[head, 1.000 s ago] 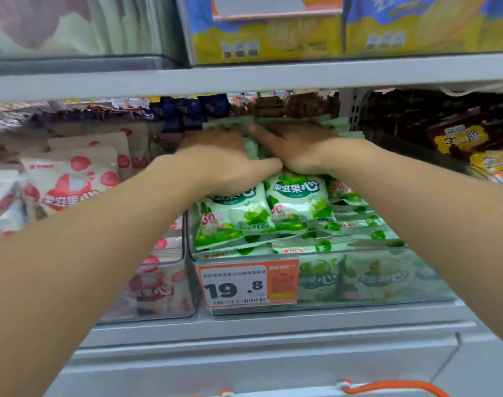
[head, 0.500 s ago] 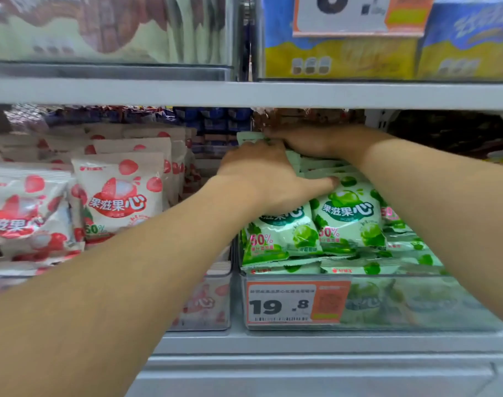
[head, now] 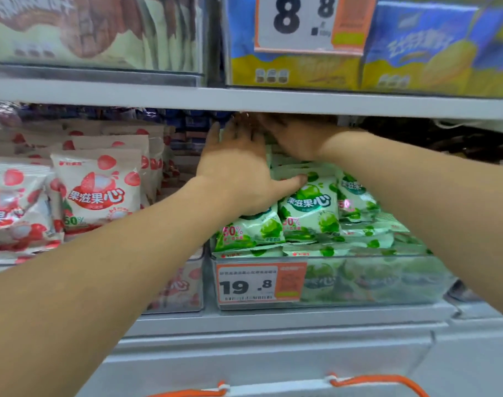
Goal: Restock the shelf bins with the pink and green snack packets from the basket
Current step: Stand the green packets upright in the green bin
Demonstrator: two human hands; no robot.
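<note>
Reaching into the clear shelf bin [head: 359,282], your hands sit close together on the green snack packets [head: 310,207] stacked there. Your left hand [head: 236,173] lies flat on top of the pile, fingers stretched toward the back and thumb pressing the upper edge of a front packet. Your right hand [head: 293,136] is just beyond and to the right of it, deep under the shelf board [head: 244,100] above; its fingers are in shadow, so you cannot tell whether they are straight or curled round a packet. The green packets fill the bin directly beneath both hands, heaped above its rim, with an orange-and-white 19.8 price tag [head: 260,283] on the bin front below your left wrist. Left of your left forearm, the pink snack packets [head: 97,190] stand upright in the neighbouring bin. Nearest you, below both forearms, orange basket handles [head: 379,381] show at the bottom edge.
</note>
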